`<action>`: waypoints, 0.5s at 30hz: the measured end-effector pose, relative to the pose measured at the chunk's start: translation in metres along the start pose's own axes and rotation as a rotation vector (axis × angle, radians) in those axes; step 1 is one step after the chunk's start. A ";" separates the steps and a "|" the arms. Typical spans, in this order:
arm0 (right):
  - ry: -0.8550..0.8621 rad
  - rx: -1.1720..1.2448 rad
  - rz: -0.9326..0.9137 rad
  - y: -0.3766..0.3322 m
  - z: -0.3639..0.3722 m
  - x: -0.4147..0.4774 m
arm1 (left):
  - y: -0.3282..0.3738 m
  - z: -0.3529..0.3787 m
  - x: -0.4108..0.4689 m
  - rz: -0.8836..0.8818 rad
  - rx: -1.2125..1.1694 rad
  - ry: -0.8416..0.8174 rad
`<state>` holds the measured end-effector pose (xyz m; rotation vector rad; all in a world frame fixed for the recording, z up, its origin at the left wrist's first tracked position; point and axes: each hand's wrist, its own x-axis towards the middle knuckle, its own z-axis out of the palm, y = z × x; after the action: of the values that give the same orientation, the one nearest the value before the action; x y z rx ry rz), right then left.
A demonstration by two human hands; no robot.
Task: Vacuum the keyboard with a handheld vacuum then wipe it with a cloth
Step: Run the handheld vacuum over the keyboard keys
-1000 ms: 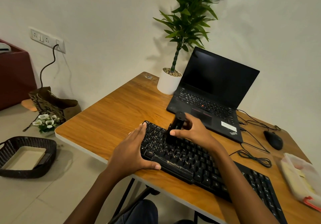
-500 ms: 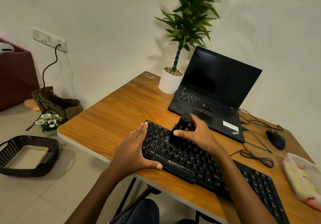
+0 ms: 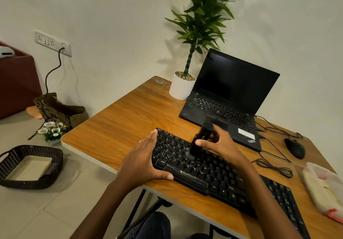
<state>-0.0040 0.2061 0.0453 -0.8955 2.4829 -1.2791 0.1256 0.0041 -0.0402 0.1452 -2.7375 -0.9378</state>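
A black keyboard (image 3: 219, 175) lies slantwise along the near edge of the wooden desk (image 3: 118, 127). My left hand (image 3: 143, 162) clasps its left end, fingers along the side and thumb on the front edge. My right hand (image 3: 220, 146) grips a small black handheld vacuum (image 3: 199, 142), tilted with its nozzle down on the keys in the keyboard's left half. The vacuum is blurred. A clear bag (image 3: 324, 188) with pale yellow cloth-like contents lies at the desk's right edge.
An open black laptop (image 3: 228, 99) stands behind the keyboard, a white potted plant (image 3: 181, 86) to its left. A black mouse (image 3: 295, 148) and loose cables (image 3: 272, 166) lie at the right. On the floor at left are a dark woven basket (image 3: 29, 166) and a bag with flowers (image 3: 53, 120).
My right hand has slid the vacuum a little to the right and nearer along the keys. My left hand keeps its hold on the keyboard's left end.
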 end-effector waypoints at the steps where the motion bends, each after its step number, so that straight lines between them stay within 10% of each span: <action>1: -0.006 -0.002 0.015 0.002 -0.007 0.000 | 0.000 0.000 0.000 -0.001 -0.001 -0.002; 15: 0.154 0.038 -0.022 0.005 0.035 0.034 | 0.002 -0.003 0.000 -0.057 -0.028 -0.024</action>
<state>-0.0181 0.1649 0.0232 -0.8470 2.5600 -1.4487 0.1266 0.0037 -0.0370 0.2087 -2.7541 -0.9990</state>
